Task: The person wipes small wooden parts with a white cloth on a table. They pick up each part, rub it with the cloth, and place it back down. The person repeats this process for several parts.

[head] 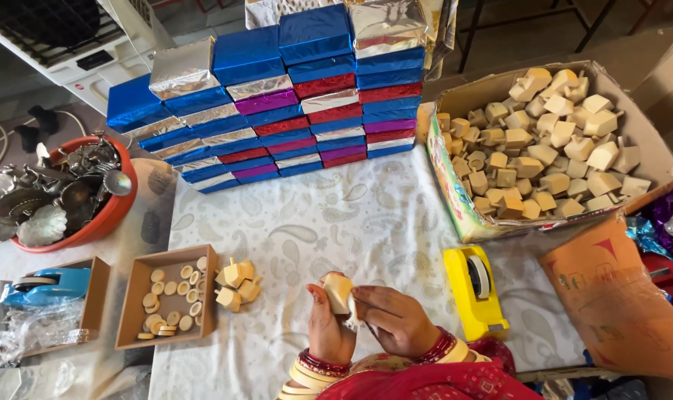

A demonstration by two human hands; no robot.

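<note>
At six o'clock on the cloth (336, 215), low centre of the view: one tan wooden block (339, 292), held upright between both hands. Left hand (327, 326) wraps it from nine o'clock, thumb and fingers pinching its side. Right hand (395, 318) closes on it from three o'clock, fingers curled against its lower edge. Both wrists carry bangles (314, 370) over red sleeves.

At nine o'clock from the block: a small heap of like blocks (236, 285) lying on the cloth, touching the open brown tray (132, 296) just beyond it. The tray holds pale wooden discs (170, 300). Further at nine o'clock: a second tray with a blue tape dispenser (44, 285).

At three o'clock: a yellow tape dispenser (475, 289), near the right hand but apart from it. Beyond it, an orange paper bag (610, 296).

At one o'clock: a large cardboard box (455, 200) filled with loose wooden blocks (551, 148).

At twelve o'clock: a stepped stack of foil-wrapped boxes (292, 96), blue, silver, red and purple.

At ten o'clock: a red bowl (110, 211) holding silver metal pieces (55, 192).
</note>
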